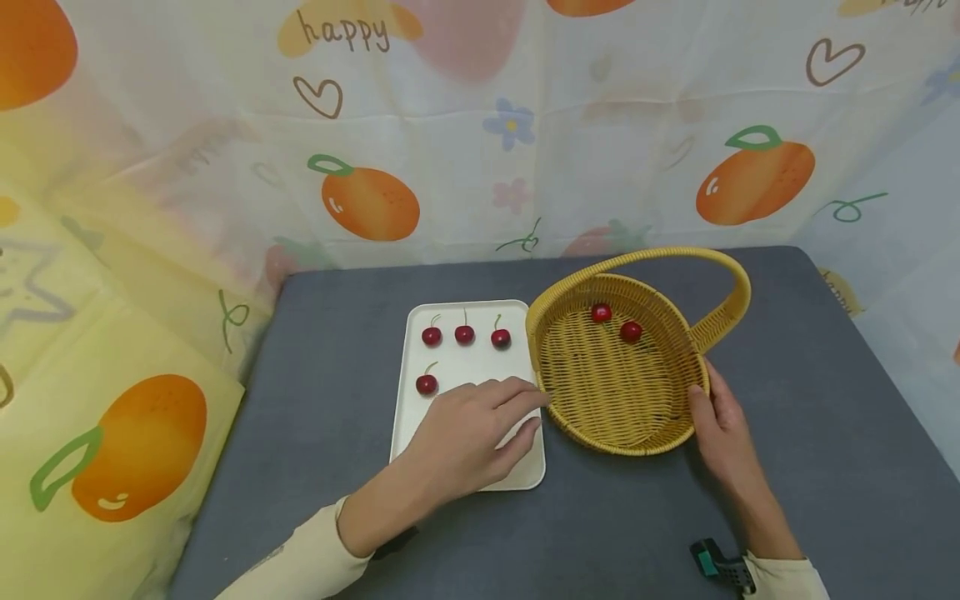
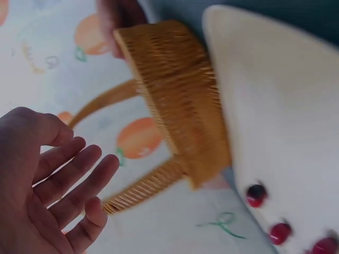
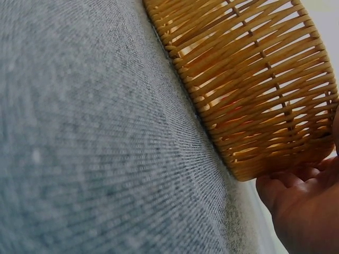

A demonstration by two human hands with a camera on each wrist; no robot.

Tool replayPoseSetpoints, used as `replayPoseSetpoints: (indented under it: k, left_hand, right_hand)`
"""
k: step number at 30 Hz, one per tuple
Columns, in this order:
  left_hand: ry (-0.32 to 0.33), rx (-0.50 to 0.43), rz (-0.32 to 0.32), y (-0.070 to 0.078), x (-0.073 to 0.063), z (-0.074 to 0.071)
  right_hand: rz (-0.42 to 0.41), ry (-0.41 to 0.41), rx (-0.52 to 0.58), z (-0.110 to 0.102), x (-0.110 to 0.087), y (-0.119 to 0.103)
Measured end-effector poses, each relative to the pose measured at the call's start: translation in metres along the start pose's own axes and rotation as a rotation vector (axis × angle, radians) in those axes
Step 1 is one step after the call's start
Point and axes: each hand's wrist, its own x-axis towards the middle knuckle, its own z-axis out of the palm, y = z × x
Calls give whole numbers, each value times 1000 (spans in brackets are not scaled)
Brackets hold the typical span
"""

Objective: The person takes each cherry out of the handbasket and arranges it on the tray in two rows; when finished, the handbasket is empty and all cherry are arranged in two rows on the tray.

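Observation:
A yellow woven basket with an arched handle stands on the table, with two red cherries inside. My right hand grips its right rim, thumb over the edge and fingers against the outer wall. In the right wrist view, the fingertips are partly hidden by the woven side. My left hand hovers over the white tray, fingertips near the basket's left rim. Its fingers are loosely bent, and the left wrist view shows nothing in the palm. Several stemmed cherries lie on the tray.
A dark grey cloth covers the table. Behind it hangs a white curtain printed with oranges, and a yellow printed cloth drapes at the left. The basket's handle arches up on the far right side.

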Motion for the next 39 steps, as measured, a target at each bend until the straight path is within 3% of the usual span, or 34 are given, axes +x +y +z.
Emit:
replayPoseSetpoints:
  k: [6,10,15,20,23,28,35,39]
  left_hand:
    - [42,79,106,17,33,4]
    - [60,237,204,26,53,9]
    - [-13,385,287,34,82,15]
    - [-190,460,293,37,115,26]
    - [-262,482,283,37,135,37]
    - [-299,502,258,37,163,60]
    - [-340,530,233,26,183,83]
    - [-406,498,222,22,195,94]
  right_hand:
    - [-5,-1,-1,0,0,1]
    - [14,-10,-6,0,-1,0]
    - [23,-20,-4,-1,0,0]
    - [25,-21,10,-1,0,0]
    - [22,-23,11,-1,0,1]
    - [6,-25,16,-1,0,3]
    - [14,-27,8,0,-1,2]
    - [15,-34,8,0,0,1]
